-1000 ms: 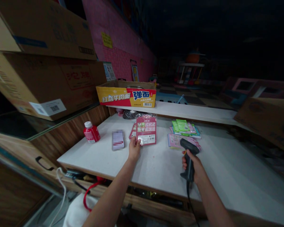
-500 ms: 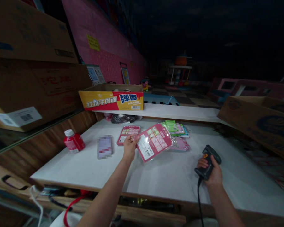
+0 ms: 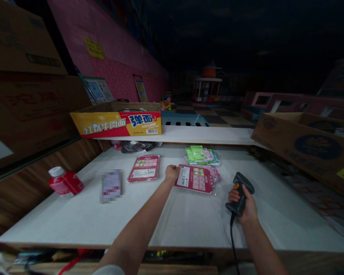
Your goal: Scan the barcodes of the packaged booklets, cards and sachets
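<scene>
My left hand (image 3: 172, 172) pinches the left edge of a red flat packet (image 3: 196, 178) in a clear sleeve, with a white label and barcode showing. That packet partly covers a pink patterned packet (image 3: 216, 173) behind it. My right hand (image 3: 246, 202) is wrapped round the handle of a dark barcode scanner (image 3: 240, 194), its cable hanging over the table's front edge. Left of my left hand lies a stack of similar red packets (image 3: 145, 168). Farther back is a pile of green and pink packets (image 3: 202, 154).
A red bottle with a white cap (image 3: 65, 182) and a blurred-out upright item (image 3: 111, 186) stand on the white table (image 3: 83, 217). Along the back shelf (image 3: 206, 134) sits a yellow and red noodle carton (image 3: 117, 123). Brown cardboard boxes (image 3: 306, 141) flank both sides.
My left hand has moved the red packet right and lower, turning it so the label end is by my fingers. The view has shifted; the scanner stays in my right hand.
</scene>
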### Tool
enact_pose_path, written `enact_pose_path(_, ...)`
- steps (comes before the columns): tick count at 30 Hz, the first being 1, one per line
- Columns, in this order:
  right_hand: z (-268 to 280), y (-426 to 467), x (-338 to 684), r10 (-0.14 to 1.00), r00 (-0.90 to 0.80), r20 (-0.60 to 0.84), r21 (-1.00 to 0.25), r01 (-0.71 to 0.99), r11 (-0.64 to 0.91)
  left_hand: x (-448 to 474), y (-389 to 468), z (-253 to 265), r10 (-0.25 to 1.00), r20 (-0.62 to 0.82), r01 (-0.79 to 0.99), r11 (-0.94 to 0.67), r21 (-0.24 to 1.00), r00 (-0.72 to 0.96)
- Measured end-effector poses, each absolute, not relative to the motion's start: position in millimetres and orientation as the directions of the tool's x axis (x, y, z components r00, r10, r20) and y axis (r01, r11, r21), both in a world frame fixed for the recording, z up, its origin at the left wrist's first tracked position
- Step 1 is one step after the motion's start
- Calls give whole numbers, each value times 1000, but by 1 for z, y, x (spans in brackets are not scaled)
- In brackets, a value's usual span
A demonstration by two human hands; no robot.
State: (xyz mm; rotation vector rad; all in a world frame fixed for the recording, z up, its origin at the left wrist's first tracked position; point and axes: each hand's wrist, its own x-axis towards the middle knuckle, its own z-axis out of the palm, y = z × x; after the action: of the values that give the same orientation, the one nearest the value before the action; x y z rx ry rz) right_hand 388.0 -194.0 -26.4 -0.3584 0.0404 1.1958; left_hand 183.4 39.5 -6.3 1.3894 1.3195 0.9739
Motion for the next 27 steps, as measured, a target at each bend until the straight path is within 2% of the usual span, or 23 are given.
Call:
enact_pose_path(1, -26, -194, 388, 901, 374, -219, -252, -914, 318, 178, 36, -8, 992, -18, 282, -17, 959, 122)
enact_pose_path(3, -26, -194, 389, 902, 375, -216, -253, -913, 319, 165, 25, -12, 960, 145, 383, -230, 895, 239)
enact_pose_path(5, -27, -194, 389, 903, 374, -211, -257, -913, 318, 151, 12, -15, 847, 323, 425, -500, 755, 421)
enact_pose_path(8, -27, -194, 390, 905, 373, -205, -267, -911, 315, 139, -7, -14, 701, 396, 440, -695, 569, 593)
enact_pose_path(10, -27, -194, 390, 905, 375, -202, -271, -909, 316, 140, -17, -11, 700, 371, 496, -703, 510, 610)
enact_pose_path(17, -26, -195, 389, 902, 378, -208, -261, -910, 321, 167, -44, 3, 805, 331, 699, -592, 400, 492)
enact_pose_path(22, -24, -196, 388, 902, 377, -212, -273, -909, 315, 176, -49, 6, 799, 299, 730, -599, 330, 521)
enact_pose_path(27, -22, -197, 388, 908, 363, -208, -282, -911, 299, 169, -48, 6, 794, 321, 713, -606, 352, 517)
